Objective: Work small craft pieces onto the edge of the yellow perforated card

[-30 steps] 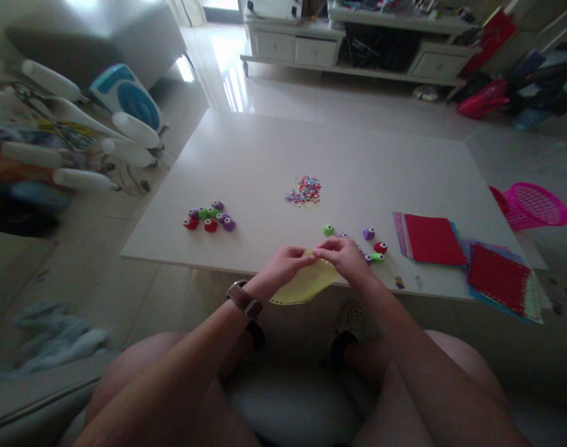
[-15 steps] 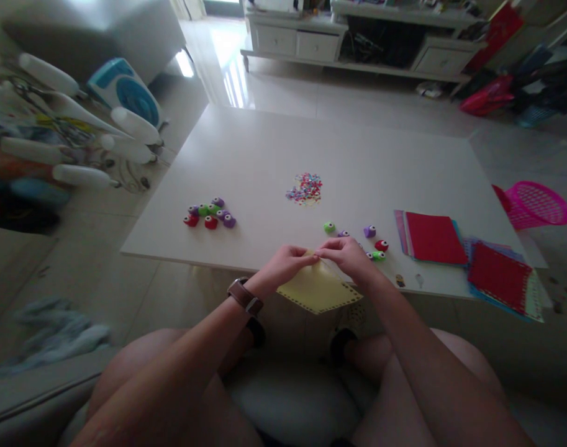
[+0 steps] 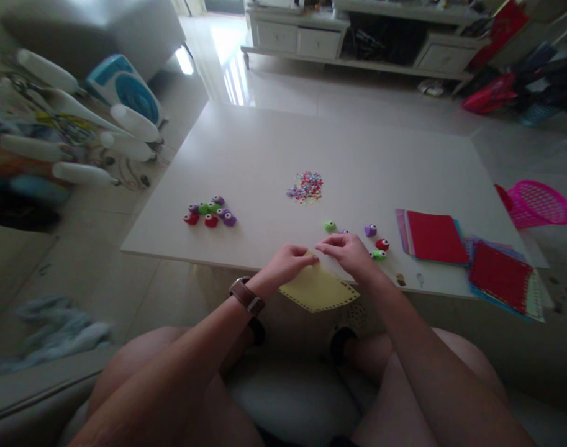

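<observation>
Fingers of both hands pinch a yellow paper sheet (image 3: pixel 317 290) at the table's near edge.

Largest first: the white table (image 3: pixel 264 155) carries red paper stacks (image 3: pixel 435 236) by its right edge, a confetti pile (image 3: pixel 305 187) mid-table, and small punches (image 3: pixel 210 213) toward the left edge. The sheet hangs off the near edge; the left hand (image 3: pixel 287 263) and right hand (image 3: pixel 351 251) grip its top corner, fingertips pressed together.

Worn on the head, looking forward and down, close over the white table (image 3: pixel 264 155) toward twelve o'clock.
</observation>
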Tool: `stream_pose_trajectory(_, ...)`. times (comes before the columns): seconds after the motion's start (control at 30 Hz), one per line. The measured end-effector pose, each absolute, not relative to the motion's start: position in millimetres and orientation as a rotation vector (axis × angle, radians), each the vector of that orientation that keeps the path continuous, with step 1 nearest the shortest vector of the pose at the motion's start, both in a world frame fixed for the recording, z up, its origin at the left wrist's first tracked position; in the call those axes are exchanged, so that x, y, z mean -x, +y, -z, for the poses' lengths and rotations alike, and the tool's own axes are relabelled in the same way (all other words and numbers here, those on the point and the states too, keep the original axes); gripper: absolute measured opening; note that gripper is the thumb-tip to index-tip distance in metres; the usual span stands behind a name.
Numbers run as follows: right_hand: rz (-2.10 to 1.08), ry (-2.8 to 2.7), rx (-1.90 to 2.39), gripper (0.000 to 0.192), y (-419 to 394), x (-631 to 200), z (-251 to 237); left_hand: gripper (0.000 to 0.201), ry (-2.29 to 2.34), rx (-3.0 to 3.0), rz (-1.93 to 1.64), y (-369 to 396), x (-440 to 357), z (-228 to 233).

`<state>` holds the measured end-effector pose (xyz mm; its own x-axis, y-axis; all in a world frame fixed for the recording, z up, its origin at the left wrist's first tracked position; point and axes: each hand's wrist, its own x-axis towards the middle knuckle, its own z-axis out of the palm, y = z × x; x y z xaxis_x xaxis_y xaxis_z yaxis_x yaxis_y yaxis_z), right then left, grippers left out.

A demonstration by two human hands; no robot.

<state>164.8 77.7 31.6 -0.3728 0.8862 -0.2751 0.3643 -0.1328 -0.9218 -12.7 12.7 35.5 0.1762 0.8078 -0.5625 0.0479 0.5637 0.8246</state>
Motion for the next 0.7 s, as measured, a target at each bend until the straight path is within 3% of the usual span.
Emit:
stream_pose_trajectory(0.17,-1.370,-1.476,1.456,0.036,84.9,-168.3,-30.5,0.030,1.312,-0.881,-0.703,21.7,35.6,-46.5)
stream_pose_trajectory(0.37,-1.165,-1.294,1.444,0.036,96.0,-174.8,-39.7,0.029,1.796,-1.146,-1.461,32.0,75.6,-72.9)
stream_pose_trajectory(0.43,-1.141,-1.260,1.454,0.035,97.2,-175.1,-42.6,0.027,1.872,-1.328,-1.511,27.9,73.9,-74.6)
stream_pose_trajectory(0.7,-1.161,-1.280,1.433,0.032,99.0,-166.2,-36.8,0.033,1.828,-1.905,-0.330,9.2,27.4,-34.1)
